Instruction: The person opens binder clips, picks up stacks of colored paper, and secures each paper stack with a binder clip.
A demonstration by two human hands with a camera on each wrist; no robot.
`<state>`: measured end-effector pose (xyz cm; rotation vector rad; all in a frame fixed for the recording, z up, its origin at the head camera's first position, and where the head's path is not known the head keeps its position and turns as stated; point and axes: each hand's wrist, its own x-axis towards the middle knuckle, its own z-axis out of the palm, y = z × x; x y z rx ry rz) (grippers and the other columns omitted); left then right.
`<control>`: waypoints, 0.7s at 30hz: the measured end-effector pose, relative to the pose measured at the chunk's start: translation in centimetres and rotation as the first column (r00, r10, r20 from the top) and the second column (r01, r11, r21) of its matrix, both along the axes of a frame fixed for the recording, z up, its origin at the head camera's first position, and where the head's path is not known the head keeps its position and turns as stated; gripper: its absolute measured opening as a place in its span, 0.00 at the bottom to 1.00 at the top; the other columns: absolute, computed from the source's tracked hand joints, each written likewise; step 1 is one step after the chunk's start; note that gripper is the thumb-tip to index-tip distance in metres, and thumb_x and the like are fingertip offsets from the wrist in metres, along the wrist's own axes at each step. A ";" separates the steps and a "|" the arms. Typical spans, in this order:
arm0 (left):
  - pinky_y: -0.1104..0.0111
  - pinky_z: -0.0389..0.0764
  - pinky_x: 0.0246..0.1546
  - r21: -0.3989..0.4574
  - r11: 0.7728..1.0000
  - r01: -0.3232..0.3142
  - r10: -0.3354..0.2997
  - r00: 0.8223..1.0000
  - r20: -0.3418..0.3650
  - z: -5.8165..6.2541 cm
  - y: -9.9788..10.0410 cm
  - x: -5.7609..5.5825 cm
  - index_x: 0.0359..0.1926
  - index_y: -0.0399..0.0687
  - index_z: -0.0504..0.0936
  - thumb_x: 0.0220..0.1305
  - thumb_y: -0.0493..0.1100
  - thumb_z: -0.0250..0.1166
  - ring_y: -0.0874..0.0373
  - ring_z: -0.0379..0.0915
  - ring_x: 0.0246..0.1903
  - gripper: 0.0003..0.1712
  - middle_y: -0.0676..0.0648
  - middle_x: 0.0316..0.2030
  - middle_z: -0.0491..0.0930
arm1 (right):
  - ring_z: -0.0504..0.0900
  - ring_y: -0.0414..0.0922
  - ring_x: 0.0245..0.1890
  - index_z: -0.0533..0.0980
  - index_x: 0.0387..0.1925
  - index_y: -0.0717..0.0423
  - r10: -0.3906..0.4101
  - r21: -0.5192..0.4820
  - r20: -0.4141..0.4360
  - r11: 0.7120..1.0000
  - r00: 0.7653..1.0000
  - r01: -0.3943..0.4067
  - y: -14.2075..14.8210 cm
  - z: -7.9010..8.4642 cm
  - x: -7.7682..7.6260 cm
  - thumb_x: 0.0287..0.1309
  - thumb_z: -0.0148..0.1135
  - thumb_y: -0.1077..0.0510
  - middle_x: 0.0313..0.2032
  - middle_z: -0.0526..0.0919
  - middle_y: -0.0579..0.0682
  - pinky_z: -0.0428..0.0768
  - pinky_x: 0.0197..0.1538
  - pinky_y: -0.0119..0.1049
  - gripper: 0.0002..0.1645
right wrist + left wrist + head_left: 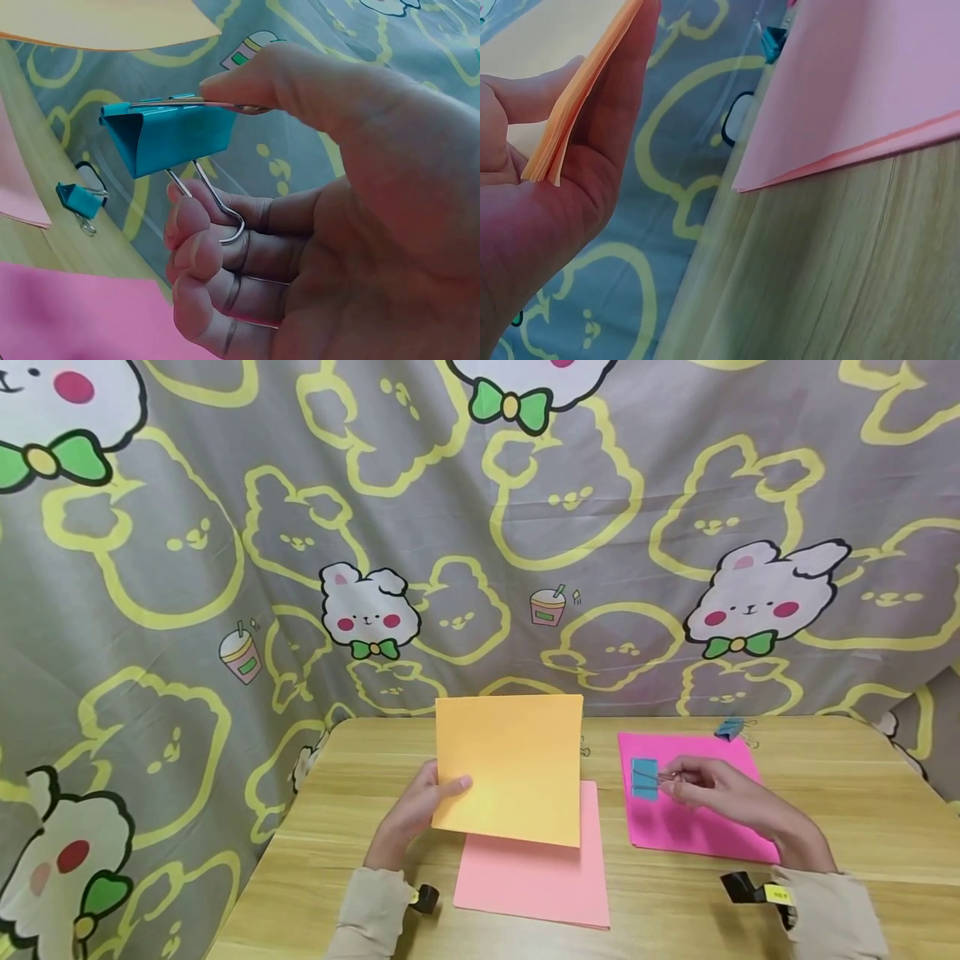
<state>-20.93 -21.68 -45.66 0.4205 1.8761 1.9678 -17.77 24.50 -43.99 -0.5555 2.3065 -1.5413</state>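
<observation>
My left hand grips a stack of orange paper by its left edge, thumb in front and fingers behind. The stack is raised and tilted above the table; the left wrist view shows several sheets in its edge. A teal binder clip is in my right hand, thumb on one wire handle and fingertips against the other. That clip is over the magenta paper, apart from the orange stack. Light pink paper lies partly hidden below the orange stack.
A second teal binder clip rests at the magenta paper's far edge. Behind the orange stack, wire handles of another clip show. The wooden table ends at a patterned grey curtain.
</observation>
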 end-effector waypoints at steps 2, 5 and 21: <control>0.58 0.87 0.37 0.004 1.000 0.003 -0.003 1.000 0.005 -0.1 0.2 0.0 0.62 0.32 0.71 0.76 0.34 0.57 0.50 0.86 0.39 0.18 0.42 0.43 0.85 | 0.80 0.50 0.38 0.75 0.52 0.68 0.014 -0.009 0.004 1.000 1.000 -0.014 0.0 -0.1 0.0 0.76 0.55 0.58 0.42 0.82 0.61 0.82 0.42 0.39 0.16; 0.58 0.87 0.37 0.005 1.000 0.013 -0.013 1.000 0.007 -0.1 0.4 0.0 0.60 0.33 0.72 0.76 0.35 0.57 0.51 0.86 0.38 0.16 0.43 0.42 0.85 | 0.79 0.49 0.37 0.76 0.52 0.67 0.027 -0.011 0.001 1.000 1.000 -0.027 -0.1 -0.2 -0.1 0.76 0.54 0.57 0.40 0.82 0.59 0.82 0.41 0.40 0.15; 0.57 0.87 0.36 0.004 0.999 0.049 -0.049 0.999 0.016 -0.3 1.4 0.3 0.60 0.33 0.72 0.77 0.34 0.54 0.50 0.86 0.39 0.15 0.43 0.41 0.85 | 0.86 0.55 0.43 0.74 0.60 0.73 0.008 -0.062 -0.002 0.998 1.000 -0.008 -0.5 -0.2 -0.3 0.75 0.57 0.58 0.45 0.85 0.64 0.84 0.48 0.39 0.23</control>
